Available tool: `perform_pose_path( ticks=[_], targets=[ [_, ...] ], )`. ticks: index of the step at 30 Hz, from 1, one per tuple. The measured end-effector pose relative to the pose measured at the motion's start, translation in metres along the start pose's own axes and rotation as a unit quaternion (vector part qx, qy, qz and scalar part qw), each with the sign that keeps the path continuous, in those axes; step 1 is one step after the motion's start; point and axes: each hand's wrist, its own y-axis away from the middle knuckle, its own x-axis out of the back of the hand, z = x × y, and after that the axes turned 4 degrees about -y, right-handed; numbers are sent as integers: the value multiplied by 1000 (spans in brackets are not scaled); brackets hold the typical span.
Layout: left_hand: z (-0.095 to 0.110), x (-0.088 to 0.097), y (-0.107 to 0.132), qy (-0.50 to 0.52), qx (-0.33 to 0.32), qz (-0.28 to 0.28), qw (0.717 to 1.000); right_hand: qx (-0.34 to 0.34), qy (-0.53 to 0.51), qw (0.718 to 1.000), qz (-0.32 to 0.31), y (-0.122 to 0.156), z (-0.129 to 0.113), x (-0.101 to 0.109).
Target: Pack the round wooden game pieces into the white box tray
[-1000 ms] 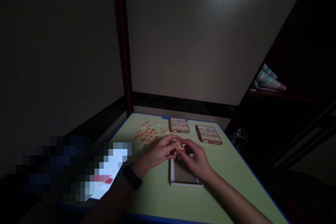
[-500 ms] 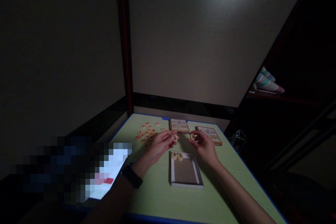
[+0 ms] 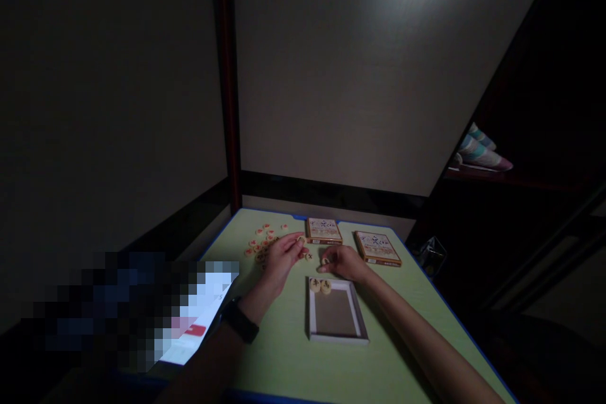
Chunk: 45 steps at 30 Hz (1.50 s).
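Observation:
My left hand, with a dark watch on the wrist, pinches a round Chinese chess piece between thumb and fingers. A dark-marked piece shows just below its fingertips; whether they touch it, I cannot tell. My right hand is closed on a Chinese chess piece just beyond the shallow box tray. Two black-marked pieces lie side by side in the tray's far left corner. Loose red- and black-marked pieces are spread left of my left hand, which partly covers them.
Two printed flat boxes, a left one and a right one, lie at the back of the green, blue-edged table. A lit screen, partly pixelated, is at the left edge. A wall rises behind.
My right hand has moved left and nearer with its piece. My left hand has shifted slightly left, and a dark-marked piece now shows beneath its fingers.

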Motion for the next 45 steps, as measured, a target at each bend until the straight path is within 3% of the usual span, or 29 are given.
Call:
perform_pose_path(
  ticks=[8, 15, 30, 37, 45],
  targets=[
    [-2, 7, -8, -3, -38, 62, 997, 24, 1, 1000, 2, -25, -9, -14],
    [-4, 9, -12, 16, -34, 79, 996, 58, 18, 998, -6, -32, -20, -21],
    [-1, 16, -18, -4, -61, 133, 989, 96, 31, 994, -45, -43, -24, -14],
    [-3, 20, -20, -1, -52, 157, 986, 111, 40, 992, -50, -45, -31, -21],
    [-4, 20, -21, -18, -45, 155, 987, 122, 50, 990, -59, -45, -33, -20]
  ],
)
